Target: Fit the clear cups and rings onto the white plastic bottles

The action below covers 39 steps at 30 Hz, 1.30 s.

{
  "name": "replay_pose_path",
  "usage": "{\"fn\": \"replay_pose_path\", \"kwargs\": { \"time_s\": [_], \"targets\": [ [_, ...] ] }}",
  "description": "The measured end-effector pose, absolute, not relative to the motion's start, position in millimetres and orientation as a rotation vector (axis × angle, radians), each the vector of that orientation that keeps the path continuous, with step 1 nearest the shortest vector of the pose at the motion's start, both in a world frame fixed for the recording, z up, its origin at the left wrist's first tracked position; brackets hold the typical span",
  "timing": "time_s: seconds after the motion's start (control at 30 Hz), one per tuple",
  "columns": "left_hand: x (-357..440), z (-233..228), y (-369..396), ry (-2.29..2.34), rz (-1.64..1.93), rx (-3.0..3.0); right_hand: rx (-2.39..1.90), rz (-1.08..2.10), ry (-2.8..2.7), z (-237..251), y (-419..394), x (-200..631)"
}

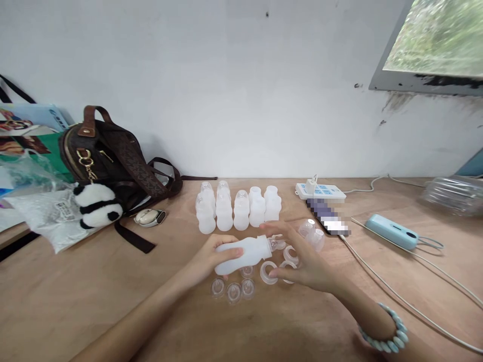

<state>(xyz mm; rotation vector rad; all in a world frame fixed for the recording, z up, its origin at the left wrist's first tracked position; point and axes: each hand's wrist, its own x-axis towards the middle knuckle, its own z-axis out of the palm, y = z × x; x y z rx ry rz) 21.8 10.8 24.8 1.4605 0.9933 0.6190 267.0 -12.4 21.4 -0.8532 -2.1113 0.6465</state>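
My left hand is wrapped round a white baby bottle, which lies tilted with its mouth to the right. A clear nipple shows at the bottle's mouth; whether it is attached I cannot tell. My right hand is open beside that end, thumb and fingers spread apart. Below the right hand lie a white collar ring and more rings. Several clear nipples lie on the table below the bottle. Two clear caps stand just beyond my right hand.
Several white bottles stand in rows near the wall, some with clear caps. To the left are a brown backpack, a panda plush and a watch. A power strip, phone, cables and blue power bank lie right.
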Motion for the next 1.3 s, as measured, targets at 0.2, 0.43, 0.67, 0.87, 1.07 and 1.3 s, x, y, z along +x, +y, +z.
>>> {"fn": "replay_pose_path", "kwargs": {
  "time_s": [0.2,0.43,0.67,0.87,1.07,1.3],
  "targets": [
    [26,28,3,0.986,0.633,1.605,-0.870,0.574,-2.030,16,-15,256],
    [25,14,-10,0.977,0.938,2.704,-1.059,1.094,-1.649,7,-17,248],
    [22,4,-4,0.860,1.105,3.100,-1.069,1.231,-1.572,6,-16,246],
    [22,0,8,0.903,1.181,2.921,-1.235,0.777,-1.895,28,-8,270],
    [17,0,14,0.957,1.254,2.820,-1.690,-0.169,-1.681,59,5,337],
    [17,1,14,0.954,1.274,2.840,-2.016,0.047,-2.110,50,8,344]
  ]
}}
